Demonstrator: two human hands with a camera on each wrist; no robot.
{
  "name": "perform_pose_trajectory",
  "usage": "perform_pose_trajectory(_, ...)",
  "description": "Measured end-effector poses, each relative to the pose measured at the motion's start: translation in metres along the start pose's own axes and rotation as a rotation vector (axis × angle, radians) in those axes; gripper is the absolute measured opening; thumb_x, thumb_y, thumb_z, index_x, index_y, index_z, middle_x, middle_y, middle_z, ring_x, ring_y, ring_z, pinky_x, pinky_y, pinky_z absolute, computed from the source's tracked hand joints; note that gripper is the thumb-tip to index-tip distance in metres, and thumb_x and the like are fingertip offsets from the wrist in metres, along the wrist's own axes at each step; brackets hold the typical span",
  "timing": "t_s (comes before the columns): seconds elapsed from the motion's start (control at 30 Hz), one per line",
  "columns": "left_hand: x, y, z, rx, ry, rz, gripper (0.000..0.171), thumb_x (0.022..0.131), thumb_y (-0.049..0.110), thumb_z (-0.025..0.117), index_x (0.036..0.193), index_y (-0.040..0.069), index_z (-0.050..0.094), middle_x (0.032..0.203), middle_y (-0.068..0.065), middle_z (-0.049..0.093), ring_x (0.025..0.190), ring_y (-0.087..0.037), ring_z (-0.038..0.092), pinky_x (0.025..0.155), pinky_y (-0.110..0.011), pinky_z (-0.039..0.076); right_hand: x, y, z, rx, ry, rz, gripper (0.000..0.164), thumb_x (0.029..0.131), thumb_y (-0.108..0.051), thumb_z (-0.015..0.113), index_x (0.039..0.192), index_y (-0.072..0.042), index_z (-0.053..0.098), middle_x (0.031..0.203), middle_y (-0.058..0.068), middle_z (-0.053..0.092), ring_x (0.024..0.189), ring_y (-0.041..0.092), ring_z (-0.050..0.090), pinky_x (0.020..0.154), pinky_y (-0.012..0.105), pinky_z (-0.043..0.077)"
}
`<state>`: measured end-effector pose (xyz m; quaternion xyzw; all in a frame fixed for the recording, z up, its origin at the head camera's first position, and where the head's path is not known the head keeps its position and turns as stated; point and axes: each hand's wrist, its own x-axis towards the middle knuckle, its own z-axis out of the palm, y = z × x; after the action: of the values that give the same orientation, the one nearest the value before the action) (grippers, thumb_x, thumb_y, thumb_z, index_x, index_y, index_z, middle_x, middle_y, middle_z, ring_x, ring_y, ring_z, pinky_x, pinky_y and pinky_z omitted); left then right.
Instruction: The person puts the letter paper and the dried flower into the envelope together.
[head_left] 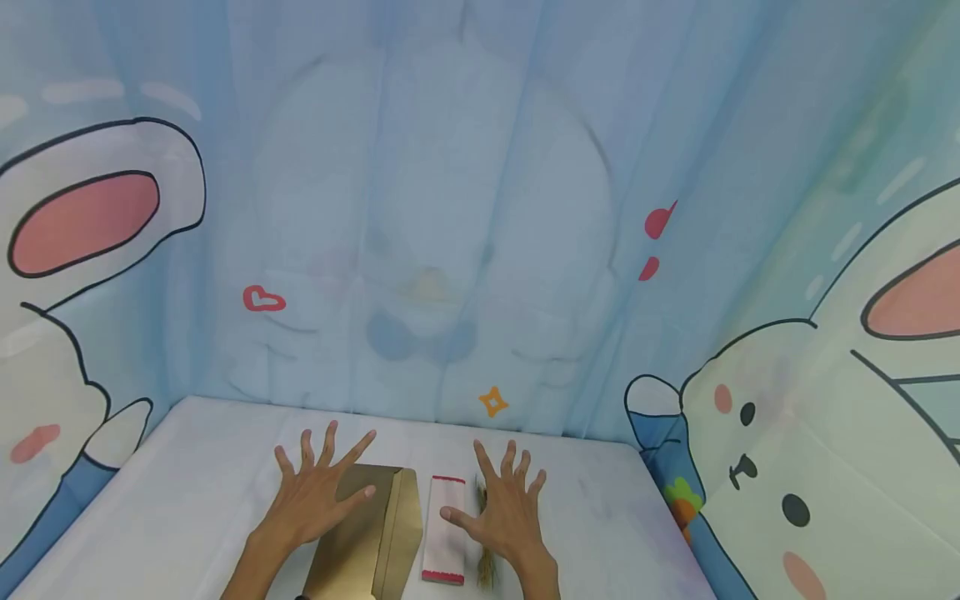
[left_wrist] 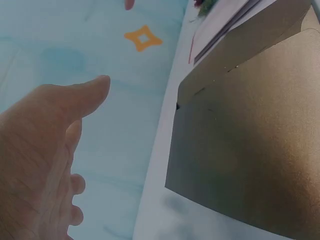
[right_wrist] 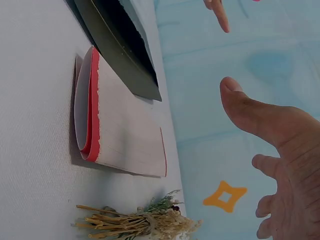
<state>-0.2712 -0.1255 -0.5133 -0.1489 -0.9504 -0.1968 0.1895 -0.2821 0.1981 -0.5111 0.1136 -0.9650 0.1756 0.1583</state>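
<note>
Fingers spread, my left hand (head_left: 309,498) hovers over the gold envelope (head_left: 352,533), whose flap stands partly lifted in the right wrist view. My right hand (head_left: 508,508), also spread wide, is above the folded paper (head_left: 444,542) and the dried flower bunch (head_left: 486,567), covering part of both in the head view. Neither hand holds anything. The paper is pale with red edges and is folded over, as the right wrist view shows. Tied round its stems, the dried bunch (right_wrist: 145,222) lies beside the paper on the white tabletop.
A white-covered table (head_left: 187,500) bears these things. Behind it hangs a light blue curtain (head_left: 435,208) with printed stars and hearts, and printed rabbits appear at left and right.
</note>
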Motion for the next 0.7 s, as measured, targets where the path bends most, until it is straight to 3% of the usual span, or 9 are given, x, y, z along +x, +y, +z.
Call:
perform_pose_trajectory(0.23, -0.003, 0.002, 0.004, -0.024, -0.024, -0.002, 0.076, 0.099, 0.060, 0.068, 0.168, 0.038, 0.043, 0.172, -0.034, 0.035, 0.149, -0.076, 0.033, 0.108, -0.099, 0.016, -0.003, -0.003, 0.001, 0.009, -0.006, 0.021, 0.111, 0.079, -0.069, 0.084, 0.169, -0.019, 0.043, 0.168, 0.045, 0.032, 0.154, 0.074, 0.026, 0.117, 0.094, 0.014)
perform_pose_trajectory(0.33, -0.005, 0.007, 0.007, -0.066, -0.067, -0.008, 0.073, 0.102, 0.057, 0.068, 0.168, 0.037, 0.044, 0.174, -0.034, 0.032, 0.150, -0.076, 0.030, 0.110, -0.099, 0.012, -0.006, -0.004, 0.002, -0.011, 0.030, 0.057, 0.099, 0.085, -0.059, 0.086, 0.165, -0.013, 0.049, 0.164, 0.044, 0.040, 0.152, 0.071, 0.034, 0.116, 0.091, 0.022)
perform_pose_trajectory(0.4, -0.007, 0.010, 0.010, -0.108, -0.107, -0.009, 0.070, 0.104, 0.055, 0.065, 0.168, 0.037, 0.043, 0.174, -0.035, 0.028, 0.152, -0.076, 0.025, 0.111, -0.098, 0.008, -0.008, -0.006, 0.004, -0.016, 0.076, 0.092, 0.086, 0.090, -0.049, 0.087, 0.158, -0.008, 0.056, 0.158, 0.040, 0.051, 0.147, 0.065, 0.046, 0.114, 0.086, 0.033)
perform_pose_trajectory(0.47, -0.009, 0.013, 0.014, -0.131, -0.132, -0.004, 0.066, 0.107, 0.052, 0.062, 0.168, 0.037, 0.043, 0.174, -0.036, 0.028, 0.153, -0.076, 0.025, 0.112, -0.098, 0.008, -0.009, -0.009, 0.006, -0.014, 0.135, 0.134, 0.070, 0.092, -0.038, 0.088, 0.150, -0.005, 0.065, 0.146, 0.033, 0.065, 0.134, 0.055, 0.063, 0.106, 0.075, 0.049)
perform_pose_trajectory(0.53, -0.014, 0.015, 0.017, -0.134, -0.138, -0.003, 0.061, 0.109, 0.048, 0.060, 0.167, 0.035, 0.046, 0.172, -0.038, 0.030, 0.152, -0.076, 0.027, 0.112, -0.097, 0.010, -0.009, -0.014, 0.008, 0.019, 0.196, 0.162, 0.055, 0.094, -0.029, 0.087, 0.140, -0.002, 0.072, 0.125, 0.023, 0.078, 0.108, 0.040, 0.076, 0.089, 0.060, 0.060)
perform_pose_trajectory(0.6, -0.020, 0.018, 0.020, -0.125, -0.132, 0.001, 0.057, 0.111, 0.045, 0.059, 0.165, 0.032, 0.049, 0.170, -0.038, 0.035, 0.150, -0.075, 0.032, 0.112, -0.097, 0.015, -0.007, -0.018, 0.011, 0.051, 0.265, 0.189, 0.041, 0.094, -0.021, 0.086, 0.128, 0.000, 0.078, 0.105, 0.016, 0.083, 0.082, 0.029, 0.078, 0.069, 0.046, 0.061)
perform_pose_trajectory(0.7, -0.028, 0.023, 0.024, -0.123, -0.143, 0.011, 0.053, 0.112, 0.041, 0.059, 0.163, 0.028, 0.052, 0.168, -0.040, 0.038, 0.148, -0.074, 0.037, 0.111, -0.096, 0.020, -0.005, -0.023, 0.015, 0.075, 0.361, 0.242, 0.026, 0.092, -0.013, 0.087, 0.112, 0.003, 0.083, 0.081, 0.011, 0.081, 0.062, 0.019, 0.069, 0.056, 0.037, 0.053)
